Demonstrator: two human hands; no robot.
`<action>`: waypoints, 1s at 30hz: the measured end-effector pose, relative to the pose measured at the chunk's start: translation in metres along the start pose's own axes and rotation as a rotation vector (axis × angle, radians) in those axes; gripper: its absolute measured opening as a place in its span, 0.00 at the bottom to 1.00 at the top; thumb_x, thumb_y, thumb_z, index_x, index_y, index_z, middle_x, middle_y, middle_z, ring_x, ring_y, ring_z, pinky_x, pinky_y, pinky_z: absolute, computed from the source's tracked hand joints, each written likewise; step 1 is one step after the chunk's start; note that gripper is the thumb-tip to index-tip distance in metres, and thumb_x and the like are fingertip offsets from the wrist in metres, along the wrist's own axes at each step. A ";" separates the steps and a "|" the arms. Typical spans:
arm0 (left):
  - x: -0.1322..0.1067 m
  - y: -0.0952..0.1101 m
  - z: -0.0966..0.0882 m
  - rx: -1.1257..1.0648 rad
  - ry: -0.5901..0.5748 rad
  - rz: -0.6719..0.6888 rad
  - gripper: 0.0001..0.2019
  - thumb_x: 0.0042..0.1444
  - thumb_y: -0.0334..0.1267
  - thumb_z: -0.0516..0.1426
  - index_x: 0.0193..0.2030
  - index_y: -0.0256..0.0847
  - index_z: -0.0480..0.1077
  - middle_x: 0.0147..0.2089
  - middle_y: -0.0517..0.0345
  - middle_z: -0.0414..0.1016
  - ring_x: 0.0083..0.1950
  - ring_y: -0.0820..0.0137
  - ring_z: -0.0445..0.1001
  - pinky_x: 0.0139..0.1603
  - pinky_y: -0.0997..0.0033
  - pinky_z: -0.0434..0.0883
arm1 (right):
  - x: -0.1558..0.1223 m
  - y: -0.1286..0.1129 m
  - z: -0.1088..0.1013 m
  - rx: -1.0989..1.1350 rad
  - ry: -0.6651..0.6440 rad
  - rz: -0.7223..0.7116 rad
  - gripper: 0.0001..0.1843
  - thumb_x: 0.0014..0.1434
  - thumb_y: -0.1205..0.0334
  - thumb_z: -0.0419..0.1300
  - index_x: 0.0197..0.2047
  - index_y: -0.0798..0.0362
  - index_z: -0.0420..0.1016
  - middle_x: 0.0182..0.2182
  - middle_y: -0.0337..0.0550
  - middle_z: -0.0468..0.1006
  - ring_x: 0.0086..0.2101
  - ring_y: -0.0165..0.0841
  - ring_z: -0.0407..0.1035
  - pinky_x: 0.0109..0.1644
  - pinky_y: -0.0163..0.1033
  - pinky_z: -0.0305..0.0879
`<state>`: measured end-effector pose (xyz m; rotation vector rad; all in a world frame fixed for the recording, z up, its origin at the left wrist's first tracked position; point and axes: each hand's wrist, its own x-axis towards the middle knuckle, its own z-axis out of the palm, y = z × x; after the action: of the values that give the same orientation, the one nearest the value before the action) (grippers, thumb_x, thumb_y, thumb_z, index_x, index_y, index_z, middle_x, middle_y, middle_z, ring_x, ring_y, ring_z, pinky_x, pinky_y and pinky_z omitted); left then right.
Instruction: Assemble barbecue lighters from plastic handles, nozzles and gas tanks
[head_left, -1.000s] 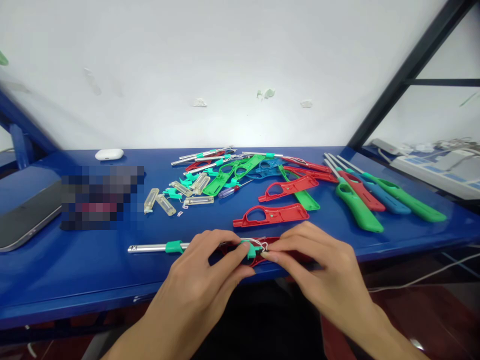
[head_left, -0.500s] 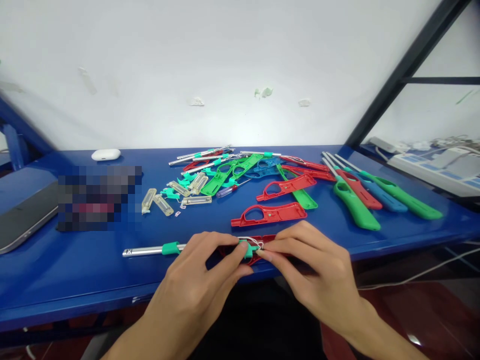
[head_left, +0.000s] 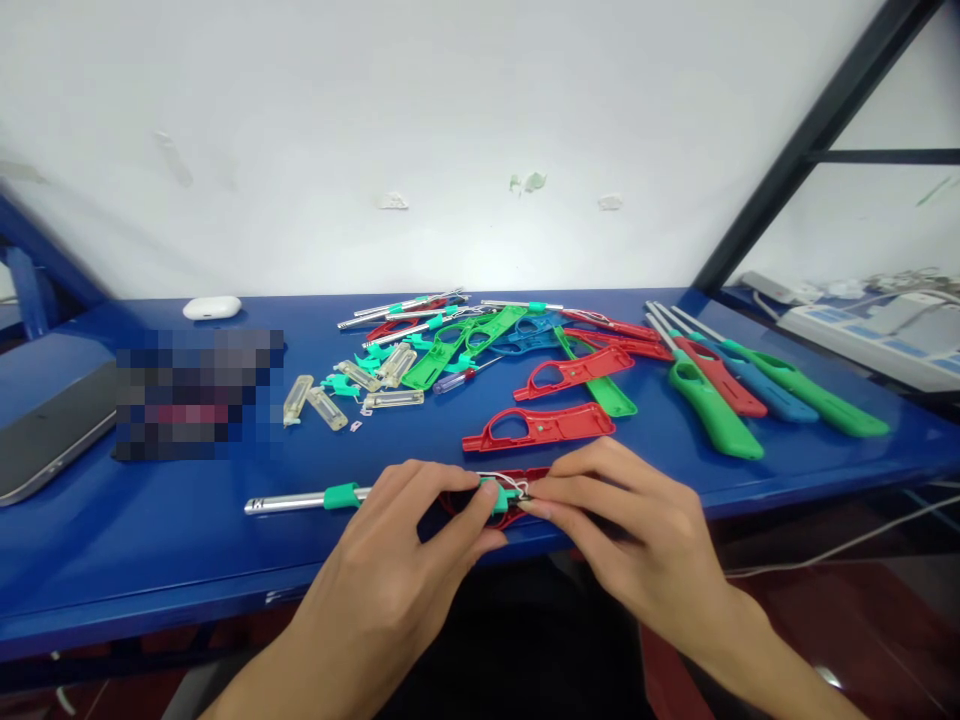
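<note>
At the table's front edge, my left hand pinches a green trigger over a red lighter shell half. My right hand has thumb and forefinger closed at the trigger's right end, on a small dark part beside thin white wires; my fingers cover most of it. A metal lighter tube with a green collar sticks out to the left from under my left hand. Just beyond my hands lies another red shell half, its inner side up.
Several whole lighters lie at the right. Clear fuel tanks, green and blue shell halves and a screwdriver are spread at the middle back. A white earphone case and a dark phone-like device are at the left.
Both hands stay at the same spot on the red shell half. My right fingertips shift very slightly beside the white wires; the camera view moves a little.
</note>
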<state>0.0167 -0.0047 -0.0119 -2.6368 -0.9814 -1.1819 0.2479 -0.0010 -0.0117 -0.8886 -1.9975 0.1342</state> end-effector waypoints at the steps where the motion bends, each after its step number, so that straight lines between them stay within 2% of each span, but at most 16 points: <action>1: 0.000 0.000 0.000 0.002 -0.003 -0.002 0.10 0.70 0.30 0.59 0.56 0.37 0.74 0.48 0.48 0.76 0.44 0.64 0.76 0.41 0.62 0.79 | 0.000 0.000 0.000 -0.006 0.000 -0.001 0.06 0.66 0.72 0.67 0.42 0.53 0.83 0.37 0.42 0.82 0.36 0.33 0.76 0.41 0.39 0.73; 6: 0.000 0.001 0.001 0.013 0.001 -0.004 0.10 0.71 0.29 0.59 0.56 0.37 0.74 0.49 0.49 0.77 0.46 0.64 0.76 0.44 0.61 0.78 | -0.002 0.001 0.001 -0.011 -0.011 -0.010 0.08 0.66 0.73 0.66 0.45 0.51 0.83 0.38 0.42 0.83 0.37 0.34 0.77 0.42 0.40 0.75; 11: 0.001 0.002 0.000 0.031 0.000 0.006 0.09 0.71 0.30 0.58 0.56 0.38 0.73 0.49 0.49 0.77 0.45 0.64 0.76 0.42 0.62 0.77 | -0.002 0.001 0.001 -0.017 -0.004 -0.012 0.08 0.67 0.73 0.66 0.45 0.51 0.83 0.36 0.41 0.85 0.35 0.34 0.77 0.40 0.39 0.74; 20: 0.000 0.002 -0.002 0.047 -0.069 0.018 0.11 0.71 0.28 0.58 0.58 0.36 0.73 0.51 0.47 0.74 0.44 0.63 0.73 0.42 0.59 0.75 | -0.002 0.001 0.002 -0.038 0.017 -0.032 0.08 0.66 0.74 0.66 0.45 0.54 0.83 0.34 0.42 0.83 0.33 0.32 0.75 0.37 0.38 0.73; 30: 0.001 0.003 -0.003 0.054 -0.063 0.020 0.11 0.71 0.29 0.58 0.58 0.35 0.73 0.50 0.46 0.75 0.46 0.62 0.74 0.45 0.58 0.75 | -0.003 0.004 0.001 -0.001 -0.001 -0.013 0.07 0.66 0.73 0.67 0.45 0.54 0.83 0.36 0.42 0.83 0.35 0.32 0.76 0.40 0.38 0.73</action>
<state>0.0168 -0.0074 -0.0089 -2.6500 -0.9810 -1.0590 0.2498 0.0000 -0.0160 -0.8764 -2.0040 0.1269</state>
